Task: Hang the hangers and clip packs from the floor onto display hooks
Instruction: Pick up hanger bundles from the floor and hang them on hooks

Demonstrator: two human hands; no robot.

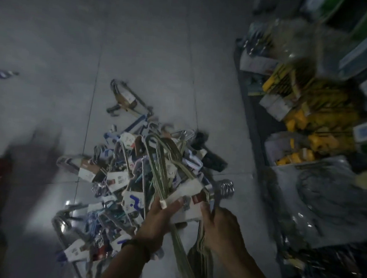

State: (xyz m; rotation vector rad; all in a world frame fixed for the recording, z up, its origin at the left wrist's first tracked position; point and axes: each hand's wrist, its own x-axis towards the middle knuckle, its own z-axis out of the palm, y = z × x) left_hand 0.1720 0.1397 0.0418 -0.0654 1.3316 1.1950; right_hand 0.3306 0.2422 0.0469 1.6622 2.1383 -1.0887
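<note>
Pale-green wire hanger pack (161, 170), held over floor pile (112, 177), long axis pointing away from body, card end pinched by left hand (162, 217), hook end seemingly gripped by right hand (222, 226) through blur, nearer hand to shelf (252, 130) on right.

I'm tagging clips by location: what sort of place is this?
Likely a shop aisle: packaged goods crowd low shelves on the right, and a heap of labelled hanger packs lies on the tiled floor.
</note>
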